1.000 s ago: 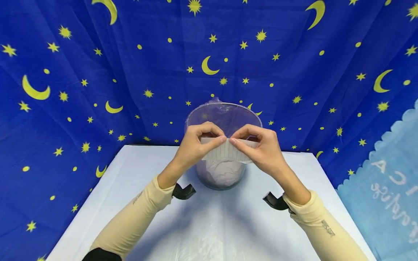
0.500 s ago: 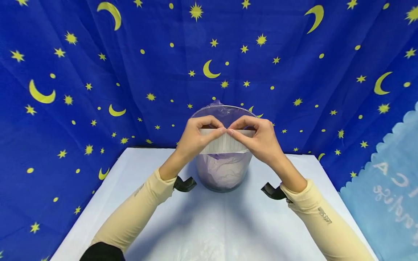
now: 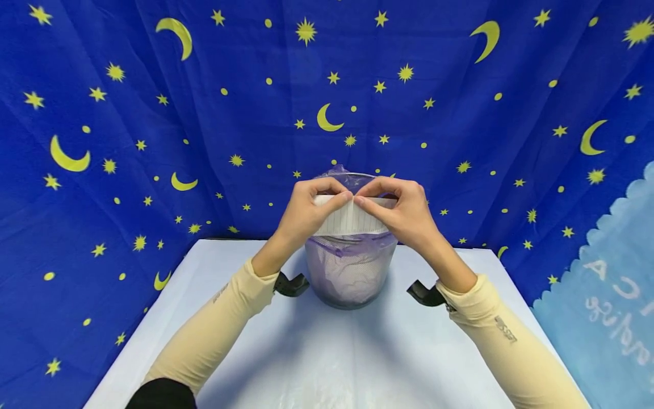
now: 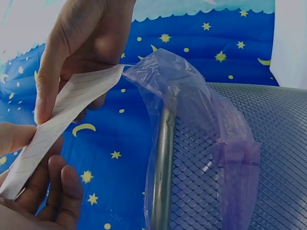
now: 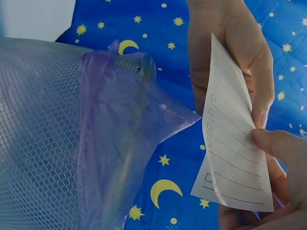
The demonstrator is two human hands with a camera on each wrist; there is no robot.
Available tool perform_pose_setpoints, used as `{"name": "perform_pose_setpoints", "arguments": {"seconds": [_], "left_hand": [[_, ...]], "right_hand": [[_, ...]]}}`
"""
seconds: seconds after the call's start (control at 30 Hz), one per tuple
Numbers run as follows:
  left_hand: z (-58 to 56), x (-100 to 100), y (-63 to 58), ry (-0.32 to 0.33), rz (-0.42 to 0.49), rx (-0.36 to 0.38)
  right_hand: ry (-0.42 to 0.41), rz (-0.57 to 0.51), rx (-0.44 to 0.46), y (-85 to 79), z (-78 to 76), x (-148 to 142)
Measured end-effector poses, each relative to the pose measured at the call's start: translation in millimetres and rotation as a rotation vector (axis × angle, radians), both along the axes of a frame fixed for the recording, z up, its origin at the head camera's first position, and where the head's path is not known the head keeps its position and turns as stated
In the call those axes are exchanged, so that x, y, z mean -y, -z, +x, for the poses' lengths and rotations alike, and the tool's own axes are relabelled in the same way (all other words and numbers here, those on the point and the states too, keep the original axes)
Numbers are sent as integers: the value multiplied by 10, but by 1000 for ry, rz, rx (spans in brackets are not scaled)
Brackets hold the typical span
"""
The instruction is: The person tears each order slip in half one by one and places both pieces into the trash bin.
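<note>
My left hand (image 3: 304, 210) and right hand (image 3: 409, 213) pinch the top edge of a white sheet of paper (image 3: 352, 218) between thumbs and index fingers. The thumbs almost meet at its middle. In the right wrist view the paper (image 5: 235, 148) bears printed lines and small boxes, and a corner pokes out behind its left edge. Just beyond the hands stands a metal mesh wastebasket (image 3: 352, 275), upright and lined with a thin purple plastic bag (image 5: 120, 120) folded over the rim. In the head view the paper overlaps the near side of the basket's mouth, hiding part of it.
The basket stands on a white table (image 3: 357, 363). Behind it hangs a blue cloth (image 3: 245, 113) with yellow moons and stars. A light blue panel (image 3: 608, 295) with white lettering is at the right. Black mounts are strapped at both wrists.
Both hands have moved upward over the basket in the head view, with the paper between them, and the thumbs have drawn closer together. The head view has shifted slightly.
</note>
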State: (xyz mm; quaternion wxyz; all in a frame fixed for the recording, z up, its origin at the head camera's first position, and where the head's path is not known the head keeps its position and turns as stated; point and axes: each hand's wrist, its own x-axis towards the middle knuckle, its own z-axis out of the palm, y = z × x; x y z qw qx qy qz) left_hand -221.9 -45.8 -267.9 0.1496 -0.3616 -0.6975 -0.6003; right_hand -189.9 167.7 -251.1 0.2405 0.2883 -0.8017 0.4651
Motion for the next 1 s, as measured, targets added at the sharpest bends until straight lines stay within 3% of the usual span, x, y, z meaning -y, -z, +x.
{"name": "perform_pose_setpoints", "arguments": {"seconds": [0.53,0.77,1.0], "left_hand": [[-186,-37,-89,-9,17,66],[-207,-83,-116,10,14,92],[-236,-106,-108,-15,-1,132]], "right_hand": [[66,5,-132,-50,-200,10],[101,13,-182,-41,-190,-14],[99,31,-247,-38,-127,-24]]}}
